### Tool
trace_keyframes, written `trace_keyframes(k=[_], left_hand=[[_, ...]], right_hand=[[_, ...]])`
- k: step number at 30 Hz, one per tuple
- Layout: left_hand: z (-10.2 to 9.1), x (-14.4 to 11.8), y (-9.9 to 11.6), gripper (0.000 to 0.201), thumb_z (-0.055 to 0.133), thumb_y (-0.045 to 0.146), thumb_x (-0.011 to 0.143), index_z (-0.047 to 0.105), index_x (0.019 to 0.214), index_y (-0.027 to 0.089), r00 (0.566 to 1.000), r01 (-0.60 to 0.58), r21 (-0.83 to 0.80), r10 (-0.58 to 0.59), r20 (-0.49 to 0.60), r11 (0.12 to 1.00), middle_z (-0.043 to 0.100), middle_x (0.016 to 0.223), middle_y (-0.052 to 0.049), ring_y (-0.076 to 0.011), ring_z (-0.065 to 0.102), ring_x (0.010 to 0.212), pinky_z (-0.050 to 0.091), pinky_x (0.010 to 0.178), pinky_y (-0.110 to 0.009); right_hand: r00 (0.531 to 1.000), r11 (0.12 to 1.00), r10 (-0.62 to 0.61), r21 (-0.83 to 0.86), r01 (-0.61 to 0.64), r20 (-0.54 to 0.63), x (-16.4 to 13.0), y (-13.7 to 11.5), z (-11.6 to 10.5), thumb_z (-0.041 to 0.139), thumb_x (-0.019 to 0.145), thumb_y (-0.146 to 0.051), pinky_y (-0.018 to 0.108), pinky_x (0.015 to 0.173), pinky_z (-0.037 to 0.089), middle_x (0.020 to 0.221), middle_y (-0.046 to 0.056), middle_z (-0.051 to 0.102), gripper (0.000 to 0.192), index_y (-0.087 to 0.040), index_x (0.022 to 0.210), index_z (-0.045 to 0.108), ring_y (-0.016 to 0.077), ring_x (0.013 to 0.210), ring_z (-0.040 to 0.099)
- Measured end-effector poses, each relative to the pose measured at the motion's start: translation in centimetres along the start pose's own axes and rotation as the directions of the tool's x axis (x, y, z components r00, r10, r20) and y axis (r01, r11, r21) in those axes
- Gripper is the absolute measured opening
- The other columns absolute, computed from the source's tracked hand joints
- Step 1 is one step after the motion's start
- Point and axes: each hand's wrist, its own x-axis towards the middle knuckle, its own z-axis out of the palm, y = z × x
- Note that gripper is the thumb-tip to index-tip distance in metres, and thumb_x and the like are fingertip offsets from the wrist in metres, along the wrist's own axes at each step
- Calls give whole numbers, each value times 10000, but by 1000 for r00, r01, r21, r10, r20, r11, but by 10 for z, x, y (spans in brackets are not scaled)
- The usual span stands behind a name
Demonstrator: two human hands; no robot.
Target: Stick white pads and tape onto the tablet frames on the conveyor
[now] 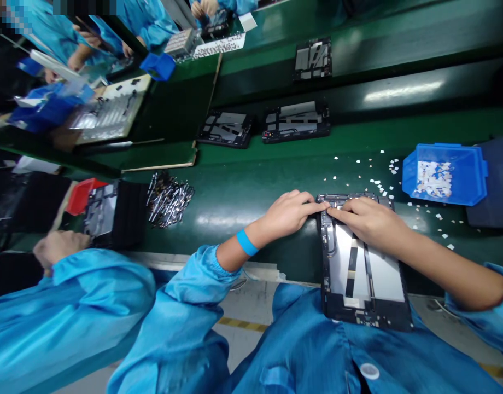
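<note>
Head view: your opened tablet-like device (360, 268) lies inside-up before you, right of centre, its far end on the green desk (227, 191) and its near end jutting past the edge, over your blue smock (304, 355). Your right hand (366, 219) and forearm cover much of its upper right, so you can't see the parts beneath. Your left hand (290, 212) has its index finger stretched onto the far left corner, the other fingers curled; your right fingertips press down just beside it. Whether either hand pinches a small piece there, you cannot tell. Your right sleeve (487, 303) is cut off by the frame, as is the dark panel (495, 183) beyond the blue tray (468, 175). On your left, a co-worker's hand (65, 246) partly hides against another device (101, 213); the top left corner is pixelated. Your device's long axis runs from your body away across the desk, the far end leaning slightly left; its short far edge lies nearly level across your view.
</note>
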Motion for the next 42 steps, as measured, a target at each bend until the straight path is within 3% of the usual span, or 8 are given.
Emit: trace_keyframes(k=[7,12,27,34,36,37,40,42], left_hand=[[-5,4,-9,462,427,142,1042,639,1430,275,995,-47,-138,33,-99,989,740,1213,-60,-199,647,1047,493,951,-354],[-6,1,-6,376,459,184,1055,662,1369,216,972,-7,-153,-29,-232,988,761,1152,-75,-206,681,1057,507,935,-361],[4,1,7,362,443,222,1087,668,1369,247,983,-49,166,77,-165,985,734,1144,-83,-207,608,926,450,787,-350],[-4,4,14,348,479,216,1061,666,1354,222,992,-76,284,101,-73,956,717,1063,-95,-234,592,877,420,719,-367],[-6,6,10,370,480,177,1035,676,1346,223,992,-76,269,100,-75,960,719,1053,-96,-234,593,846,431,712,-368],[-6,6,8,388,475,161,1022,676,1349,216,992,-82,261,104,-73,962,721,1057,-103,-238,596,844,442,714,-372],[-3,7,1,420,464,156,993,684,1347,212,991,-82,207,102,-92,975,729,1076,-112,-253,619,864,486,746,-388],[-3,7,0,414,453,172,992,697,1322,221,991,-59,161,77,-112,985,735,1084,-107,-258,637,886,513,778,-396]], right_hand=[[989,963,-114,-235,133,94,4,1,-18,494,991,-86,318,668,410,1000,94,650,450,-214,1399,633,233,848,544],[987,980,-131,-140,142,88,-1,14,-14,482,1001,-91,319,718,440,1082,100,679,476,-232,1435,618,227,869,567],[986,958,-55,-269,95,155,8,6,-18,480,977,-105,315,619,400,1004,126,650,475,-195,1423,618,237,820,545],[992,989,81,133,-67,-97,-8,0,-24,445,1025,-133,380,889,538,1132,120,715,385,-185,1329,675,234,1004,653],[898,897,359,359,-258,-253,-33,-5,-33,514,1017,-192,376,902,550,1107,95,733,274,-204,1205,714,220,1015,676],[789,792,539,497,-355,-295,-49,-6,-36,561,1004,-232,354,840,559,1027,71,736,206,-215,1134,720,201,936,685],[266,240,952,912,-334,-153,-106,1,-39,726,899,-345,240,546,460,693,-41,607,144,-221,930,660,110,573,545],[21,-41,999,993,-107,43,-144,12,-38,828,780,-394,191,447,355,605,-93,498,315,-218,833,572,69,476,424]])
